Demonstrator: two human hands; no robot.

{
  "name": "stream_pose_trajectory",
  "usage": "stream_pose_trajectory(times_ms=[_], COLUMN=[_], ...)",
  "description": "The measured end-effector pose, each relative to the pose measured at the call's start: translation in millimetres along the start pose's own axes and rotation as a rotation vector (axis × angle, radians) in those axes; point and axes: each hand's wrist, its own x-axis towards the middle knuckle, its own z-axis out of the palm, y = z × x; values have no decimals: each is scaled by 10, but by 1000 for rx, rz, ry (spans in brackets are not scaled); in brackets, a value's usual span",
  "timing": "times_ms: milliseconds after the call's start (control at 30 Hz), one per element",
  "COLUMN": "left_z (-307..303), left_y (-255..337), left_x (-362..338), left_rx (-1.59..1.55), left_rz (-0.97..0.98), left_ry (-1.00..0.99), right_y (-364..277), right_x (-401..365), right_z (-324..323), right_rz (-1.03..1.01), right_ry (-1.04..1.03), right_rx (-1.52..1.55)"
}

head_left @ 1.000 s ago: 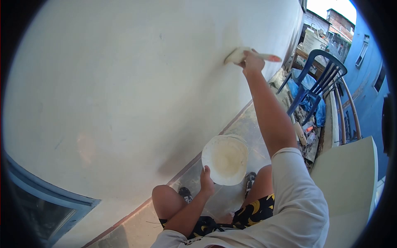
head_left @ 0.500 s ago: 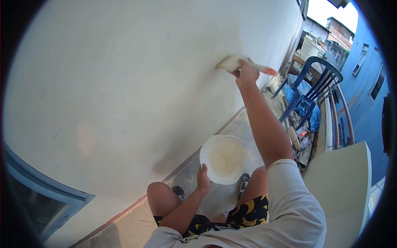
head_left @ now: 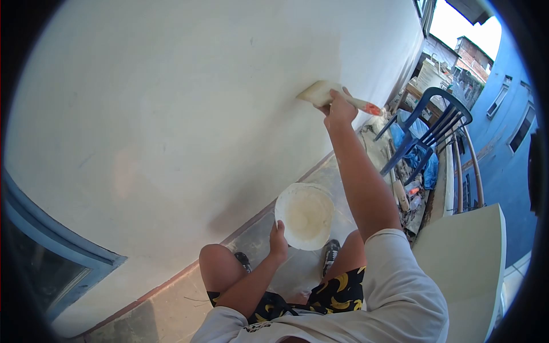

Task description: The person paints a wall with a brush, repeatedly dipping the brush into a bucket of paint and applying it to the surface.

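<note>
One brush point(head_left: 319, 92), one bucket point(head_left: 302, 187), one blue chair point(head_left: 437, 123) counted. Brush is held in the right hand point(head_left: 339, 112), grip closed round the handle. Bristles are pressed against the wall point(head_left: 189, 114), and the red handle tip is seen right of the fist. Bucket is held low by the left hand point(head_left: 278, 242), grip clamped on the near rim, well below the brush.

Concrete floor point(head_left: 166, 308), blue chair point(head_left: 443, 123) (plastic), standing
</note>
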Motion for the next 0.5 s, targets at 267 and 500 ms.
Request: stream_pose_trajectory(times_ms=[267,500], left_z=[-50,-57], left_y=[-29,1], left_x=[-12,-29], left_rx=[-10,-56], left_rz=[13,-18], left_ry=[-26,15], right_y=[-680,-43], right_x=[-118,-156], right_z=[689,77], right_rz=[-184,-59], right_ry=[-277,-1], right_rx=[277,-8])
